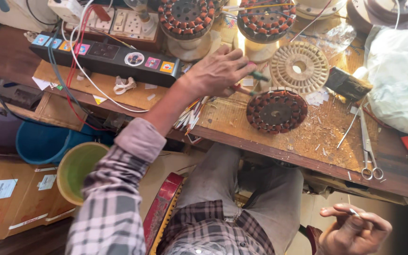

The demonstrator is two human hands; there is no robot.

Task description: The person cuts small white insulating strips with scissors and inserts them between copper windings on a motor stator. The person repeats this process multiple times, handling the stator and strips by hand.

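The round copper-wound motor stator (276,111), dark with reddish coils about its rim, lies flat on my wooden surface (308,141), at about four o'clock from my left hand (218,73) and close beside it. That hand reaches out over the surface with its fingers curled round a slim tool with a green-and-red handle (256,75); the tip end I cannot make out clearly. My right hand (355,229) hangs low by my lap, off the surface, fingers loosely bent and pinching a small pale sliver (353,212), perhaps a strip of insulating paper, though it is too small to be sure.

At twelve o'clock from the stator sits a cream plastic slotted disc (300,67), and beyond it two more wound stators on stands (186,16). A dark brush (348,84) lies at two o'clock, steel scissors (368,151) at four o'clock, and a black power strip (105,56) far off at nine o'clock.

As I judge it, I am between strokes on the winding: tool fetched, slip ready. Working on would call for bringing both hands over the stator and taking care that the sliver goes squarely into a slot without nicking the wire.
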